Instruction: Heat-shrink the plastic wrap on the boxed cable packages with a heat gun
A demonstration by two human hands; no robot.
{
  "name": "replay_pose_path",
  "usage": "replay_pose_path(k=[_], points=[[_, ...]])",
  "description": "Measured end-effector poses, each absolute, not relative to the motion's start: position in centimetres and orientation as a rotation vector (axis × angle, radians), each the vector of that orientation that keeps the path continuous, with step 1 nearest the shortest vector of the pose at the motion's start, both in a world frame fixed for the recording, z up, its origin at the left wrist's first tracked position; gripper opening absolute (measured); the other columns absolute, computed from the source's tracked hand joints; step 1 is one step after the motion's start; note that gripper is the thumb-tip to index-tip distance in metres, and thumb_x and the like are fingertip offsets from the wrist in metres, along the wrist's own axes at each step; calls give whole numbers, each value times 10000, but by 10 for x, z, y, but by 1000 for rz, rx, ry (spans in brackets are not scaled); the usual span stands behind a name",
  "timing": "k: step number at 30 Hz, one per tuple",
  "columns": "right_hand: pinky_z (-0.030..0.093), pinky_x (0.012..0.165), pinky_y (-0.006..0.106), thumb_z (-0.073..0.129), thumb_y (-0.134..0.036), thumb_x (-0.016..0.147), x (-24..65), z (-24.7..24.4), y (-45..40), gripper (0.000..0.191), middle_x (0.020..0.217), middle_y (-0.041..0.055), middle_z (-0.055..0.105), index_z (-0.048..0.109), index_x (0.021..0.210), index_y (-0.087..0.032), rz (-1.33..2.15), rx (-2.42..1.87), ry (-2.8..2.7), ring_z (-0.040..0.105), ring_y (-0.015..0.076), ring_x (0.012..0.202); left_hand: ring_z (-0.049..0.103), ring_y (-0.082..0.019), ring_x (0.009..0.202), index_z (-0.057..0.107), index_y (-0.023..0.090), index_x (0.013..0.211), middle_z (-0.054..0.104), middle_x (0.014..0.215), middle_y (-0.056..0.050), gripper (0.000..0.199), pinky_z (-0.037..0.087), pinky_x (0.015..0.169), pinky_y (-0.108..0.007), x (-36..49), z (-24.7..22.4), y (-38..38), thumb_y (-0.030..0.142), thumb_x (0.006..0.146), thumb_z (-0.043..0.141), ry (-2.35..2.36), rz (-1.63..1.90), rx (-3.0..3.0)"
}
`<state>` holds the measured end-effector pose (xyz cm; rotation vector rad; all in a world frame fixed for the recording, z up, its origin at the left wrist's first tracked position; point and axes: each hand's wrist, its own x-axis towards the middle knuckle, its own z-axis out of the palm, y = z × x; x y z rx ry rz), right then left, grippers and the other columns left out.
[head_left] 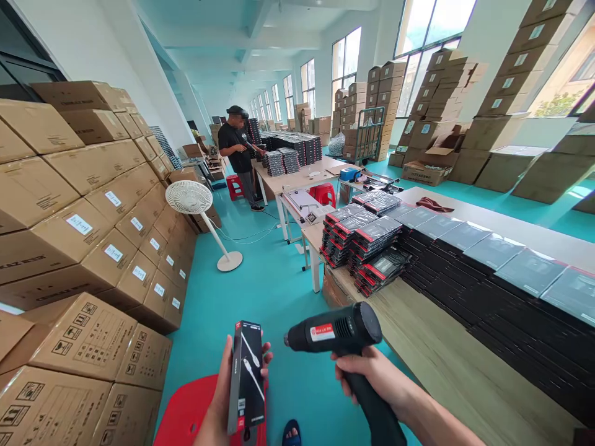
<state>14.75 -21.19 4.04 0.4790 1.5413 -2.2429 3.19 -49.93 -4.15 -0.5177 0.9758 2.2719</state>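
Observation:
My left hand [220, 396] is wrapped round a slim black and red cable box [250, 375], held upright with its printed face toward me. Two white cable plugs are pictured on that face. Closed on the handle of a black heat gun [346, 328] is my right hand [367, 375]. The gun's nozzle points left toward the box, with a gap between them. Whether the gun is running I cannot tell. On the table to the right lie stacks of black and red packs [362, 232] and long rows of film-covered boxes [502, 322].
Below the box stands a red stool [186, 412]. Cardboard cartons [93, 347] are piled along the left side. A white fan [190, 198] stands ahead on the blue floor [204, 334]. Another person [239, 155] stands at a farther table [297, 176]. More cartons [441, 93] rise by the windows.

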Motion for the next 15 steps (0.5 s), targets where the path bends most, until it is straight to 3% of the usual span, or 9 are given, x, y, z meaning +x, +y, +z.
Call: replay_pose_path(k=[5,9,12,15], points=[[429,482,271,696,-308,612,122,63,-232,247,648,8,647,632,811,-177,-2202,266,1469,571,163,535,741,-321,836,581,128,1302,765,1002,-164,466,579,640,-389,28,-53,-493,387,917,540,931,2225,-591],[380,524,262,719,-140,511,145,71,-217,163,541,-45,568,584,585,-198,-1899,60,1680,509,147,568,728,-332,984,515,124,1396,756,1116,-160,549,592,798,-428,28,-42,-490,326,893,605,983,2340,-564],[368,515,260,667,-203,590,155,58,-203,117,572,-48,563,586,673,-209,-1939,290,1768,498,132,557,723,-327,1006,490,102,1414,724,1197,-184,574,586,841,-456,32,-30,-490,310,894,616,1024,2371,-521],[402,487,266,655,-353,646,149,48,-211,252,660,-11,612,594,826,-187,-2151,528,1660,538,135,526,752,-316,834,531,72,1371,766,1054,-185,584,600,735,-421,35,-26,-488,364,877,640,988,2287,-541]])
